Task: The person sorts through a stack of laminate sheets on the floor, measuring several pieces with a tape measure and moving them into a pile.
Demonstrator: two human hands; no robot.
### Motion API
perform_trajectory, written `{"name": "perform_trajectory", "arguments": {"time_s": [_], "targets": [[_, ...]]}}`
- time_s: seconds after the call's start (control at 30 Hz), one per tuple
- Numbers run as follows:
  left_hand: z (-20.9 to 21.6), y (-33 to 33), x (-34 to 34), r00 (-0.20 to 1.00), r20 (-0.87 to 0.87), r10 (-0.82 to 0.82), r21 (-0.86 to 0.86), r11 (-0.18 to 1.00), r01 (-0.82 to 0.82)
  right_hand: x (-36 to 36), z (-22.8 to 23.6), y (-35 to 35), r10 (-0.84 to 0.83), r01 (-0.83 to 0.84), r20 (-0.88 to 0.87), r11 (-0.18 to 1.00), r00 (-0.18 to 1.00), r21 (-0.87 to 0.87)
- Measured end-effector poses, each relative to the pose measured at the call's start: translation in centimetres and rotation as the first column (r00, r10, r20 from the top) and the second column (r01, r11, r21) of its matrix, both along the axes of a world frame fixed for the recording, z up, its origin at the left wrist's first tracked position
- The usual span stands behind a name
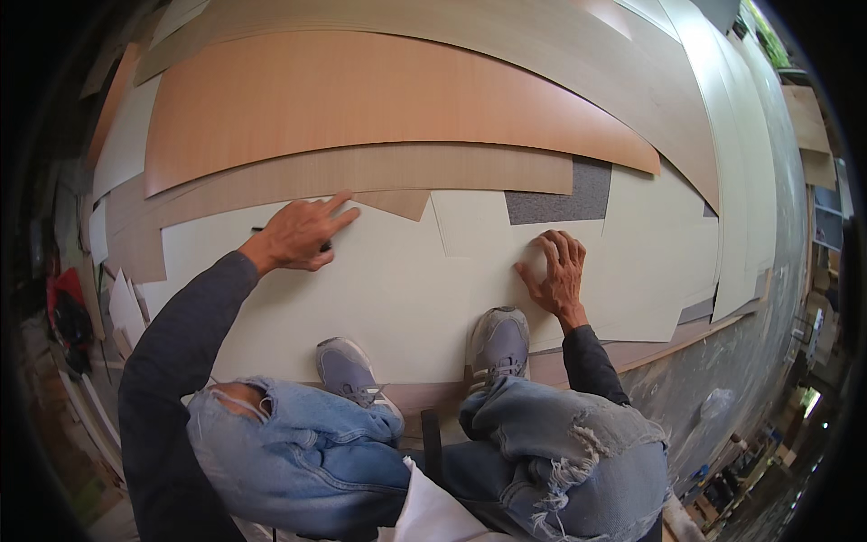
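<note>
A large off-white sheet (pixel 397 303) lies flat under both of my hands. My left hand (pixel 302 237) is over its far left part, two fingers stretched toward the edge of a tan wood-grain strip (pixel 379 168). Its other fingers are curled round a slim dark tool (pixel 327 245); small dark bits show on either side of the hand, and its kind is hidden. Further right, my right hand (pixel 557 275) rests with its fingertips on the sheet, thumb apart, holding nothing. Beyond it sits a dark grey speckled piece (pixel 560 206), partly covered by the tan strip.
An orange wood-grain sheet (pixel 379 99) overlaps the tan strip at the far side. More pale sheets (pixel 736 154) are layered on the right. My shoes (pixel 499 339) stand at the near edge of the off-white sheet. A red and black item (pixel 68 307) lies at far left.
</note>
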State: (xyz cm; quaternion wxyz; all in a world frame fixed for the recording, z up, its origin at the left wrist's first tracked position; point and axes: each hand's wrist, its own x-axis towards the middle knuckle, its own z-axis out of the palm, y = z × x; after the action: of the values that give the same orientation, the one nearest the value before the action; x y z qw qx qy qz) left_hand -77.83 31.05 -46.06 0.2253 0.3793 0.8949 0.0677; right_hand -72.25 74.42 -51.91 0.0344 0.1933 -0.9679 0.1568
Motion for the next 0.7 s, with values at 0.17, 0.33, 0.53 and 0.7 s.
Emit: {"name": "perform_trajectory", "arguments": {"time_s": [0.17, 0.33, 0.53, 0.7], "targets": [[-0.8, 11.9, -7.4, 0.923, 0.022, -0.383, 0.038, 0.923, 0.382, -1.5, 1.9, 0.3, 0.053, -0.069, 0.205, 0.995, 0.977, 0.074], [-1.0, 21.3, -8.5, 0.764, 0.061, -0.642, -0.049, 0.763, 0.645, -4.2, 2.2, 1.5, 0.121, -0.151, 0.415, 0.988, 0.902, 0.039], [-2.1, 22.5, -8.1, 0.78, -0.008, -0.626, -0.032, 0.779, 0.626, -5.0, 2.1, 1.6, 0.173, -0.213, 0.422, 0.976, 0.89, 0.048], [-3.2, 24.7, -7.7, 0.809, -0.073, -0.583, -0.066, 0.813, 0.579, -3.7, 2.5, 0.7, 0.079, -0.121, 0.317, 0.986, 0.945, 0.113]]}}
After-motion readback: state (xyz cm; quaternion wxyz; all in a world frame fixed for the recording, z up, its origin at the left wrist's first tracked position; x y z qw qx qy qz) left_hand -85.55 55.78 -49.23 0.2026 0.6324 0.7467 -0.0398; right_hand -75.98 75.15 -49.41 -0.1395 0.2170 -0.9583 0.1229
